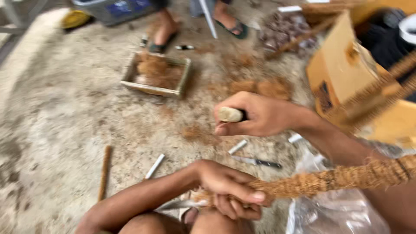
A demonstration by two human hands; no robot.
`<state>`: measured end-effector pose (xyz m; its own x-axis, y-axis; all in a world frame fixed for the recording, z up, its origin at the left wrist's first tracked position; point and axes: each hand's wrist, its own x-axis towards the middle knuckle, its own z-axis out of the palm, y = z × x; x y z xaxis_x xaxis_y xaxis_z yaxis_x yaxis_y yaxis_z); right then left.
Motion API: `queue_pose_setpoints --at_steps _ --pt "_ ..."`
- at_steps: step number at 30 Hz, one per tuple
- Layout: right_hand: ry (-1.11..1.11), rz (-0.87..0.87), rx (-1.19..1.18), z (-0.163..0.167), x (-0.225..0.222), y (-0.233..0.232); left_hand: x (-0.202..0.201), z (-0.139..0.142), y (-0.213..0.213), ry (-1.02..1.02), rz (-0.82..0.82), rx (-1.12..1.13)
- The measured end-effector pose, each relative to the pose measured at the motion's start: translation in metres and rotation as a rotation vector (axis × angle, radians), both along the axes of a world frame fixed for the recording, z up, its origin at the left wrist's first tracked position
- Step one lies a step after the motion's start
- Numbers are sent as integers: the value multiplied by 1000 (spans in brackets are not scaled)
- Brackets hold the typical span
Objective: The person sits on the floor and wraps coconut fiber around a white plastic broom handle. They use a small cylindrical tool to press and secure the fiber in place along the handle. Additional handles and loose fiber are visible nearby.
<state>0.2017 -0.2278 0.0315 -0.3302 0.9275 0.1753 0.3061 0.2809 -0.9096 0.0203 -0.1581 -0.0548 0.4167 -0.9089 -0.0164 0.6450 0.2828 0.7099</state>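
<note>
My left hand [229, 188] is closed around the near end of a long stick wrapped in brown coir fibre [342, 177], which runs off to the right edge. My right hand [255, 115] is held above it, fist closed on a pale wooden handle [229, 114] whose rounded end pokes out to the left. A flat metal blade [180, 203] shows just under my left hand, near my knees.
A knife with a dark handle [256, 162] and short white sticks [154, 166] lie on the concrete floor. A wooden frame with brown fibre [157, 74] sits farther off. Another person's sandalled feet [164, 32] are at the top. A cardboard box [342, 65] stands right, a clear plastic bag [333, 212] below.
</note>
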Motion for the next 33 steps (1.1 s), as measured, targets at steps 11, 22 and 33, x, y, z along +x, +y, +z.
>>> queue_pose_setpoints --at_steps 11,22,33 --pt "132 -74 58 -42 11 8 -27 6 -16 -244 554 276" --pt "109 -120 243 -42 12 -23 -44 37 -31 -420 607 566" --pt "-16 -91 324 -31 -7 -1 -40 57 -27 -662 645 730"
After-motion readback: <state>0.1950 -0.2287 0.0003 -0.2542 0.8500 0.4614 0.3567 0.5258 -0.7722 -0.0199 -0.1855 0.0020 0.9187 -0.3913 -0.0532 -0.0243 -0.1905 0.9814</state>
